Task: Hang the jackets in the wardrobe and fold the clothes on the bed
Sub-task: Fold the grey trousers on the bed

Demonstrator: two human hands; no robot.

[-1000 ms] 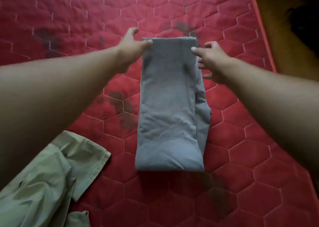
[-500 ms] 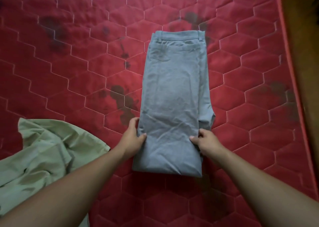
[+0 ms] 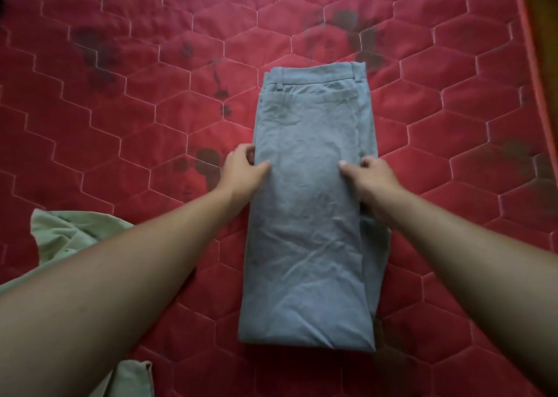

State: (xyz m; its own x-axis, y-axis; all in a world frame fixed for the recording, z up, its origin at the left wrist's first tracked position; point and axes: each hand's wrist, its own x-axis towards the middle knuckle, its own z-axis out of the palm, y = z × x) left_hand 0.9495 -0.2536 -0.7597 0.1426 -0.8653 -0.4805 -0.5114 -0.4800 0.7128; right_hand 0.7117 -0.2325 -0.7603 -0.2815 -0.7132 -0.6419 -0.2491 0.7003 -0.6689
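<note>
Grey trousers (image 3: 308, 215) lie folded in a long strip on the red quilted bed (image 3: 136, 110), waistband at the far end. My left hand (image 3: 244, 171) grips the strip's left edge about halfway along, thumb on top and fingers tucked under the edge. On the opposite edge, at the same height, my right hand (image 3: 370, 178) holds the cloth with its thumb on top and fingers curled at the side.
A crumpled pale green garment (image 3: 66, 239) lies at the near left, partly under my left forearm. The bed's right edge (image 3: 531, 64) borders a dark wooden floor. Dark stains mark the mattress.
My hands left the waistband end, dropped to the near part of the trousers, and have now slid up to the middle of the strip's edges.
</note>
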